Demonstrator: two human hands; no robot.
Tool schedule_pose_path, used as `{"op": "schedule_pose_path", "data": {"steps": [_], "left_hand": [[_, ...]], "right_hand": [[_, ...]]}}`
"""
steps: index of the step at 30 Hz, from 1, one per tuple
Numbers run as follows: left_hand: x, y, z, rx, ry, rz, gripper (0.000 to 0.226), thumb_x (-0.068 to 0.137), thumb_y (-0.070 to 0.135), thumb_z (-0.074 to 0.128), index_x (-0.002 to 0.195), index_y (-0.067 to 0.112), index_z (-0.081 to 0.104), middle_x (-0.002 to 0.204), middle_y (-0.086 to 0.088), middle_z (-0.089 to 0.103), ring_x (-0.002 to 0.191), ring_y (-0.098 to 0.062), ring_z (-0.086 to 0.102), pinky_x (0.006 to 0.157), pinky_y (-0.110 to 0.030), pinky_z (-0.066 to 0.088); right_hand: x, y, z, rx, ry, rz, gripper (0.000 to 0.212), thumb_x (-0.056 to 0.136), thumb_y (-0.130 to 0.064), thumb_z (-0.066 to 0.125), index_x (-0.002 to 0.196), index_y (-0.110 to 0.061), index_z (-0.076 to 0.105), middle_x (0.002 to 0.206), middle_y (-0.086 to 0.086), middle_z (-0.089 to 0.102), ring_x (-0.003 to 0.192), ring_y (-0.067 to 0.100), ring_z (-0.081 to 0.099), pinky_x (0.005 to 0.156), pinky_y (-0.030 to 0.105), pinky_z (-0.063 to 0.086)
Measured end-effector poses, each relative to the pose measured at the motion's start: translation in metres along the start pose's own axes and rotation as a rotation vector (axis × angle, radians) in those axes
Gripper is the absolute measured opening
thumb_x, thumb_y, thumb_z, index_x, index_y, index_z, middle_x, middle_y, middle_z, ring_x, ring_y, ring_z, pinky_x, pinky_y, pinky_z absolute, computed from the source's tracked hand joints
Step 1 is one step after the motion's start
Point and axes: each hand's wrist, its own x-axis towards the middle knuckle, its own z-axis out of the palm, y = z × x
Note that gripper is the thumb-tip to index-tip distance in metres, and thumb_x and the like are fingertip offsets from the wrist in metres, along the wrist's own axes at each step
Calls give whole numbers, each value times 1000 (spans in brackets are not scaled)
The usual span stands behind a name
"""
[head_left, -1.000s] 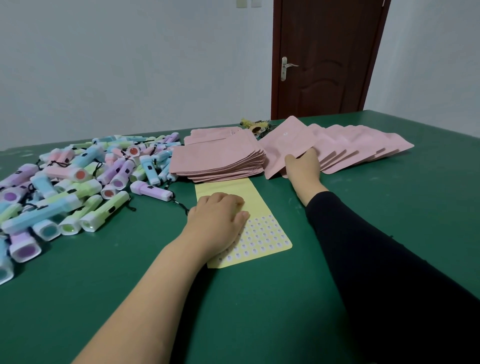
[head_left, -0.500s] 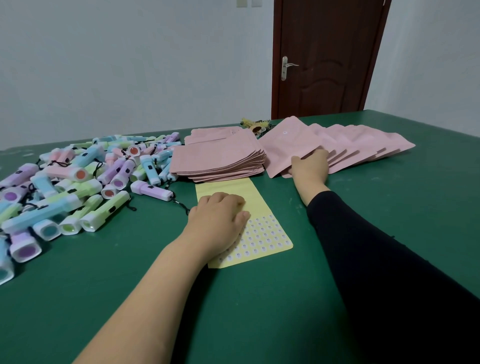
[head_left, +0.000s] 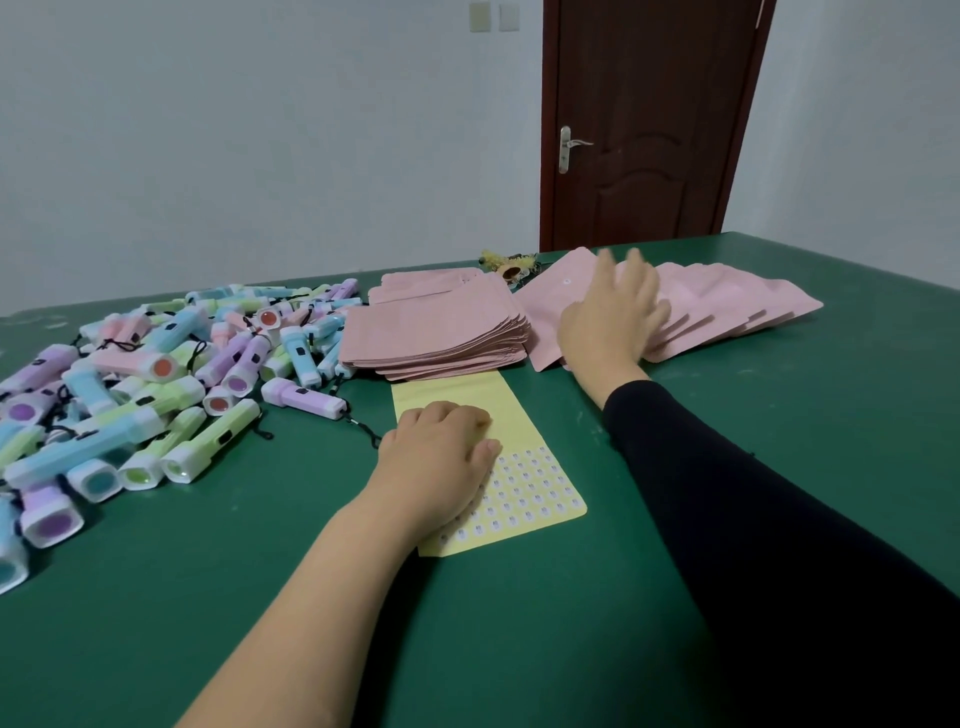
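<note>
Two hands are out on the green table (head_left: 841, 395): the left hand (head_left: 441, 457) rests on the yellow sticker sheet (head_left: 519, 415), fingers curled under, so I cannot tell if they pinch anything. The right hand (head_left: 613, 317) lies spread wide on the fanned-out pink bags (head_left: 727, 306). A neat stack of bags (head_left: 441, 327) sits beside them, with a heap of little flashlights (head_left: 156, 374) further left.

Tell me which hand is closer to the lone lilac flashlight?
Left. The left hand rests on the sticker sheet just right of the lilac flashlight; the right hand lies farther off on the fanned pink pouches.
</note>
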Motion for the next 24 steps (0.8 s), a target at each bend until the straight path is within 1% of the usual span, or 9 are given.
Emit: {"op": "schedule_pose_path", "data": {"steps": [2, 4, 6, 9, 10, 12, 14, 18, 24], "left_hand": [[0, -1, 1, 0, 2, -1, 43, 102, 49, 37, 143, 36, 41, 149, 8, 38, 138, -21, 28, 110, -39, 25], [0, -2, 2, -6, 7, -2, 43, 101, 50, 37, 142, 37, 41, 148, 10, 38, 137, -19, 28, 110, -39, 25], [0, -3, 3, -9, 12, 4, 43, 101, 50, 37, 142, 38, 41, 147, 12, 37, 136, -18, 28, 109, -38, 25], [-1, -5, 5, -15, 25, 9, 43, 101, 51, 37, 141, 39, 40, 146, 14, 37, 135, -16, 29, 109, -37, 25], [-1, -6, 5, -16, 30, 10, 42, 100, 51, 37, 141, 40, 40, 146, 15, 37, 135, -15, 29, 109, -37, 25], [-1, -7, 7, -19, 38, 13, 42, 100, 52, 37, 141, 40, 40, 146, 16, 37, 135, -14, 29, 109, -36, 25], [0, -6, 8, -22, 47, 17, 42, 100, 52, 37, 140, 40, 40, 145, 17, 37, 134, -13, 29, 108, -35, 25], [0, -6, 8, -21, 53, 18, 42, 100, 52, 36, 140, 41, 40, 145, 18, 36, 134, -12, 28, 108, -34, 24], [1, -5, 8, -20, 51, 17, 42, 100, 51, 36, 141, 41, 40, 146, 17, 36, 135, -13, 28, 109, -35, 24]], "right_hand": [[12, -6, 3, -198, -178, -108, 67, 92, -20, 45, 153, -19, 19, 162, 17, 6, 148, 38, -5, 114, 64, 2], [23, -8, 8, -333, -311, -147, 61, 97, -30, 38, 154, -20, 19, 162, 20, 4, 147, 42, -11, 112, 67, -3], [32, -7, 13, -401, -422, -176, 56, 100, -38, 32, 153, -24, 22, 161, 20, 9, 146, 45, -7, 111, 67, -4], [38, -6, 19, -471, -552, -188, 49, 99, -38, 31, 147, -26, 34, 154, 19, 28, 141, 44, 18, 112, 66, 4], [39, -6, 21, -479, -579, -185, 49, 99, -36, 30, 146, -26, 35, 152, 18, 31, 139, 43, 24, 112, 65, 7], [41, -6, 24, -484, -609, -190, 50, 98, -36, 31, 146, -26, 37, 151, 17, 33, 137, 42, 28, 112, 65, 8], [45, -6, 25, -487, -631, -203, 52, 97, -41, 31, 146, -27, 37, 154, 14, 31, 139, 42, 25, 112, 66, 6], [53, -2, 28, -489, -682, -196, 56, 97, -47, 30, 151, -31, 29, 160, 9, 23, 144, 43, 19, 111, 68, 2], [52, 2, 34, -461, -694, -181, 59, 97, -48, 26, 153, -34, 18, 162, 7, 14, 145, 43, 11, 110, 70, 0]]}}
